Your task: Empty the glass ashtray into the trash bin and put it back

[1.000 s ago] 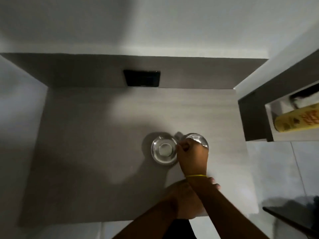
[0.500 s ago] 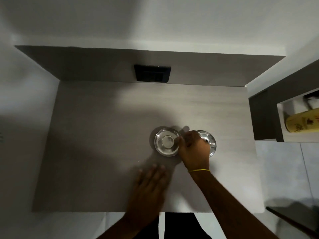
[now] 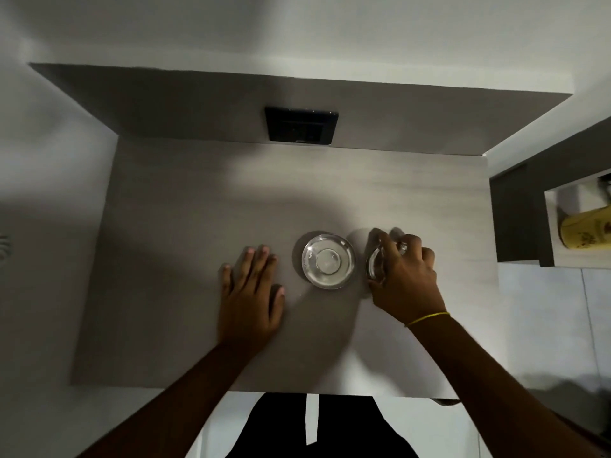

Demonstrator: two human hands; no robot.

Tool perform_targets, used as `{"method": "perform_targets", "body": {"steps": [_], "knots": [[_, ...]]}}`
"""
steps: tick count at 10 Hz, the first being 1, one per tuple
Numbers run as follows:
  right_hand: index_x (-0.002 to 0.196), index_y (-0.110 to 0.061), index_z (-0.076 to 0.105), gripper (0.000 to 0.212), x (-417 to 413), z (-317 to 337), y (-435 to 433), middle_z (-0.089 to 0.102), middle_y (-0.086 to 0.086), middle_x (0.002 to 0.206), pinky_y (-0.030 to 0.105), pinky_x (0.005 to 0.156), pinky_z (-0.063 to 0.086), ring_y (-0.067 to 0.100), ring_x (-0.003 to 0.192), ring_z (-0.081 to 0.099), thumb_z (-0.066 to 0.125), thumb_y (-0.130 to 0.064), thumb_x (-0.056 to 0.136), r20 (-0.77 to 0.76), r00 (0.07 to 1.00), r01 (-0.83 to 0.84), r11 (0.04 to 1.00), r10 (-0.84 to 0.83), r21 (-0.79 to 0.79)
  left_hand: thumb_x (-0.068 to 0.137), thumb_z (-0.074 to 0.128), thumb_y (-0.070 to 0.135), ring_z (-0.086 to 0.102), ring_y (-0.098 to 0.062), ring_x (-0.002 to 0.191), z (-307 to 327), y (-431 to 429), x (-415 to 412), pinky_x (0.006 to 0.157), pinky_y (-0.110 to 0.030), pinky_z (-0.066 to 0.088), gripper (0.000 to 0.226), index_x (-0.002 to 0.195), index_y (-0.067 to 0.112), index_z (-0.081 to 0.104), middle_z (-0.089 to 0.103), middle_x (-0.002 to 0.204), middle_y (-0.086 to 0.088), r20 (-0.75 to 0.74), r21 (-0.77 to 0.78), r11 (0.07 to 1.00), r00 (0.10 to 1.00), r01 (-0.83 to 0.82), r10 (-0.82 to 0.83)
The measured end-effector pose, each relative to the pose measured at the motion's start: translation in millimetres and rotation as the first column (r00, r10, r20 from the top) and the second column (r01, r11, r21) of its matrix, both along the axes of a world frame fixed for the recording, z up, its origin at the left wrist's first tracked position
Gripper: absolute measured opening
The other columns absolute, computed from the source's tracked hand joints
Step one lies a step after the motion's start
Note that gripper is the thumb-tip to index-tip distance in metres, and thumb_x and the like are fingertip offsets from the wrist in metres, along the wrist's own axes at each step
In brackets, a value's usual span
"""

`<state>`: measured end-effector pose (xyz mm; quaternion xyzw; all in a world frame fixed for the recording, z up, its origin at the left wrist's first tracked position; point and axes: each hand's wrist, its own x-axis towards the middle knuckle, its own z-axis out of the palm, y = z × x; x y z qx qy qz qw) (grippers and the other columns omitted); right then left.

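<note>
- The ashtray is gripped by the right hand near the right end of the tabletop; the fingers are curled over its rim, and it is mostly hidden beneath them.
- The left hand is laid flat on the tabletop, fingers spread and holding nothing, to the left of a round dish.
- The dish is just beside the ashtray, and whether the two touch cannot be told.
- Risk, as judged: smooth glass held only at the rim could slip once lifted, and a fall onto the hard tabletop or floor could break it.
- Risk, as judged: the dish could be knocked or dragged if the ashtray is swung leftward while being raised.
- Risk, as judged: any contents could be spilled if the ashtray is tilted before the bin is reached; no bin is seen here, so a carry is probably needed. Whether anything lies in the ashtray cannot be told.
- Count: one ashtray, one dish, two hands, one dark wall plate on the far side, one yellow can on a shelf at the right.
</note>
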<state>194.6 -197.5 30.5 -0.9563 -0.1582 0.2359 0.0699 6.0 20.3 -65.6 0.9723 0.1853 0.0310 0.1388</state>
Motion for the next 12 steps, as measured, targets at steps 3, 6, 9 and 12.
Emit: {"method": "perform_targets", "body": {"steps": [3, 6, 9, 12], "knots": [[0.152, -0.025, 0.038, 0.105, 11, 8, 6, 0.049, 0.015, 0.138, 0.053, 0.106, 0.047, 0.042, 0.13, 0.048, 0.083, -0.063, 0.064, -0.079, 0.996, 0.044, 0.995, -0.037, 0.091, 0.103, 0.049, 0.038, 0.023, -0.029, 0.166, 1, 0, 0, 0.13, -0.063, 0.019, 0.062, 0.16, 0.015, 0.048, 0.035, 0.175, -0.007, 0.002, 0.047, 0.999, 1.0, 0.004, -0.004], [0.148, -0.026, 0.044, 0.095, -19, 22, 75, 0.037, 0.01, 0.143, 0.055, 0.095, 0.056, 0.041, 0.127, 0.042, 0.076, -0.052, 0.063, -0.078, 0.983, -0.148, 0.973, 0.164, 0.179, 0.106, 0.047, 0.043, 0.02, -0.03, 0.167, 0, 1, 0, 0.13, -0.064, 0.02, 0.064, 0.164, 0.016, 0.042, 0.031, 0.177, -0.008, -0.046, 0.066, 0.998, 0.999, 0.017, -0.014], [0.151, -0.026, 0.045, 0.094, -29, -2, 83, 0.037, 0.014, 0.15, 0.053, 0.095, 0.051, 0.041, 0.131, 0.039, 0.077, -0.051, 0.066, -0.008, 0.958, -0.285, 0.957, 0.286, 0.053, 0.108, 0.043, 0.045, 0.019, -0.03, 0.167, -3, 2, 0, 0.129, -0.064, 0.019, 0.065, 0.166, 0.017, 0.038, 0.029, 0.178, -0.007, -0.06, 0.07, 0.997, 0.998, 0.036, -0.032], [0.162, -0.036, 0.025, 0.108, -30, 6, 80, 0.029, 0.007, 0.164, 0.059, 0.101, 0.049, 0.04, 0.143, 0.035, 0.069, -0.071, 0.07, 0.033, 0.955, -0.295, 0.954, 0.294, 0.045, 0.108, 0.041, 0.046, 0.025, -0.031, 0.166, 6, 2, -2, 0.127, -0.067, 0.024, 0.064, 0.164, 0.015, 0.043, 0.032, 0.177, -0.007, -0.079, 0.034, 0.998, 0.996, 0.045, -0.042]]}}
